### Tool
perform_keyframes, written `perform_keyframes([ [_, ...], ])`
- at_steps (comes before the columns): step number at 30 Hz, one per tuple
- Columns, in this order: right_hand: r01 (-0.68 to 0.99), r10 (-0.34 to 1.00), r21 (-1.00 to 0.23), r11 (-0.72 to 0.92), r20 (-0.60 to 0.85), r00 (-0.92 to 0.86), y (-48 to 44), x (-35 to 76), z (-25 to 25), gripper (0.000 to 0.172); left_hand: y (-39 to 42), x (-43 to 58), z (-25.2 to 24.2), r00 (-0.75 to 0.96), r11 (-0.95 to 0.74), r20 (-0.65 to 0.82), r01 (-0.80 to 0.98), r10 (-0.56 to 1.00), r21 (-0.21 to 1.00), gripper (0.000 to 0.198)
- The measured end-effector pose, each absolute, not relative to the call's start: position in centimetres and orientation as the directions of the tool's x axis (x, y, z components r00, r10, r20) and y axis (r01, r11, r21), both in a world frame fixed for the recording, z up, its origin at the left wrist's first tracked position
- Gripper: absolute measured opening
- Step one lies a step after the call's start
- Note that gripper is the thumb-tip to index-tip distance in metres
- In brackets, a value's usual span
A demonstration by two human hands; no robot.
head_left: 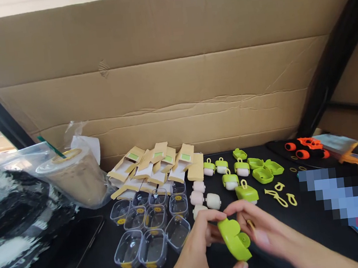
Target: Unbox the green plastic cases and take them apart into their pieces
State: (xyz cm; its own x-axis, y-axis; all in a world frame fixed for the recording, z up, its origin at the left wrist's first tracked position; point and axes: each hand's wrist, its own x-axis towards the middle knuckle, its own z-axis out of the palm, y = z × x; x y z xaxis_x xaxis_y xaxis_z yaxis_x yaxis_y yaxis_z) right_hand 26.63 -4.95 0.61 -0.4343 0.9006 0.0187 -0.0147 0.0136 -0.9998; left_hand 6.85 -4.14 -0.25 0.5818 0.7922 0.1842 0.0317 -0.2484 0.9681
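A lime-green plastic shell (233, 241) with a scalloped edge and a small round stud is tilted in my left hand (199, 251), pinched between thumb and fingers. My right hand (259, 230) is closed beside it, its index fingertip at the shell's upper edge. A small yellowish piece (251, 224), possibly a loop, shows between the right fingers, mostly hidden. Just behind my hands stand a green shell with a loop (246, 193) and several pale rollers (213, 201). Yellow loops (280, 198) lie to the right, near several bare green shells (262, 175).
Several clear plastic cups (152, 247) stand left of my hands, before folded cardboard boxes (159, 161). Further left are a bagged iced drink (77, 174) and a dark phone (82, 250). An orange toy car (310, 146) sits at right. A cardboard wall (161, 89) closes the back.
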Motion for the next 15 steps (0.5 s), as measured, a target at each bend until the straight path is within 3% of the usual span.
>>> perform_keyframes([
  [3, 0.239, 0.883, -0.96, 0.148, 0.019, -0.469, -5.1, 26.7, 0.4, 0.055, -3.8, 6.8, -1.6, 0.585, -0.254, 0.215, -0.017, 0.782, 0.967, 0.053],
  [8, 0.44, 0.887, -0.879, 0.182, -0.046, -0.46, -5.2, 27.3, 0.3, 0.037, -4.1, 6.9, -2.7, 0.556, -0.332, 0.318, -0.08, 0.767, 0.94, 0.053],
  [11, 0.504, 0.909, -0.829, 0.24, 0.01, -0.417, -3.7, 29.3, 1.8, 0.037, -4.7, 6.8, -2.3, 0.523, -0.387, 0.338, -0.015, 0.783, 0.922, 0.067],
  [13, 0.653, 0.948, -0.703, 0.283, 0.103, -0.3, -0.9, 31.9, 3.5, 0.037, -4.8, 6.7, -2.2, 0.505, -0.458, 0.371, 0.056, 0.779, 0.887, 0.074],
  [15, 0.876, 0.971, -0.449, 0.175, 0.228, -0.077, 3.1, 34.8, 5.2, 0.043, -4.6, 6.5, -2.4, 0.532, -0.563, 0.429, 0.111, 0.73, 0.819, 0.071],
])
